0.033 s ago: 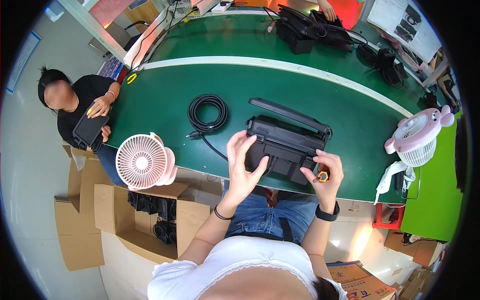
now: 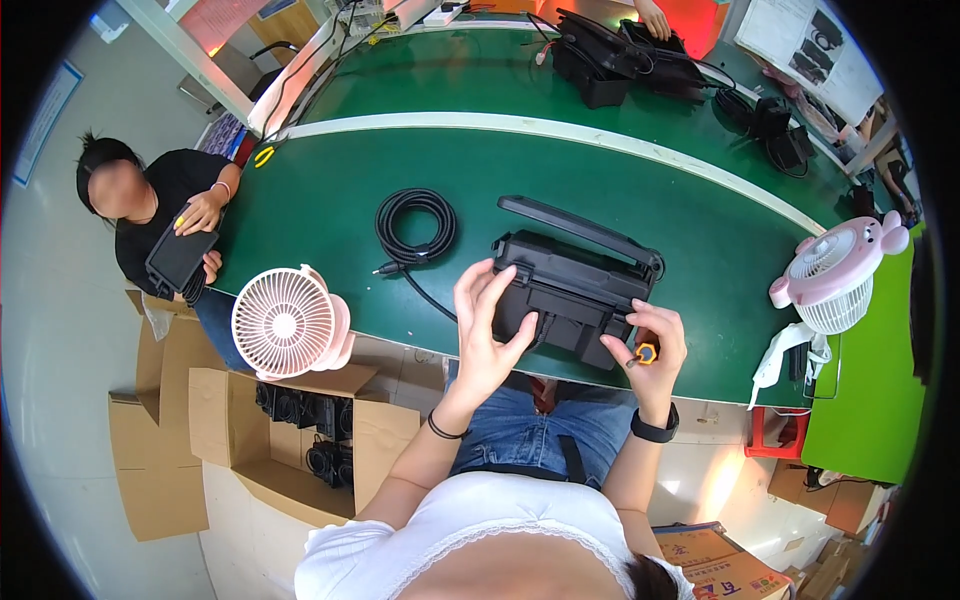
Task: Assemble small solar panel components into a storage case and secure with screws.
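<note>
A black hard-plastic case (image 2: pixel 570 262) lies on the green table in front of me, its long carry handle (image 2: pixel 580 230) on the far side. My left hand (image 2: pixel 486 335) grips the case's near left side, fingertips by a latch and thumb on the front. My right hand (image 2: pixel 655 350) has thumb and fingertips at the near right corner. Tucked in its curled fingers is a screwdriver (image 2: pixel 647 352), its yellow and black handle seen end-on; its shaft is hidden. A coiled black cable (image 2: pixel 384 228) lies left of the case, with one strand running toward my left hand.
A pink fan (image 2: pixel 285 325) stands at the near left edge, another pink fan (image 2: pixel 830 265) at the right. To the left a co-worker holds a black device (image 2: pixel 180 262). Below is an open carton (image 2: pixel 290 490) of black parts. More black devices (image 2: pixel 600 60) sit on the far table.
</note>
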